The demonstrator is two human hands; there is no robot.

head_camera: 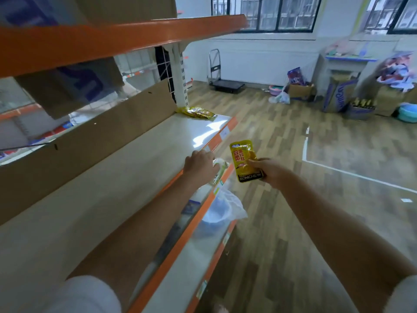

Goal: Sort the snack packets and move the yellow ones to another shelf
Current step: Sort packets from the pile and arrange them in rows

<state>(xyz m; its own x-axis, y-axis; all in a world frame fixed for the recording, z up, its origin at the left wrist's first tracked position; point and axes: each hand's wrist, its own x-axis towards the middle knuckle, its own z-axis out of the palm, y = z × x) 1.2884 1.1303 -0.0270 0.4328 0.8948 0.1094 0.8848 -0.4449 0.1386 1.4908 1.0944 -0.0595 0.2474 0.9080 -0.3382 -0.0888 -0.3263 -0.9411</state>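
Right hand point(268, 171) pinching yellow packet point(244, 162); left hand point(199, 164) gripping pale packet point(218, 170). Risk: loose pinch dropping packet short of shelf point(135, 159).

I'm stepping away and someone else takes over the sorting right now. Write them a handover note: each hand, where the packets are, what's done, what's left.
Right hand: pinches a yellow packet, held upright in the air past the shelf's front edge.
Left hand: at the front edge of the shelf, gripping a pale greenish packet that is mostly hidden under it.
Yellow pile: lies at the far end of this same shelf, by the white upright.
Done: some yellow packets are already gathered in that pile.
Left: probably add the held yellow packet to the pile; decide where the pale packet goes. Other packets to sort are not visible from here.
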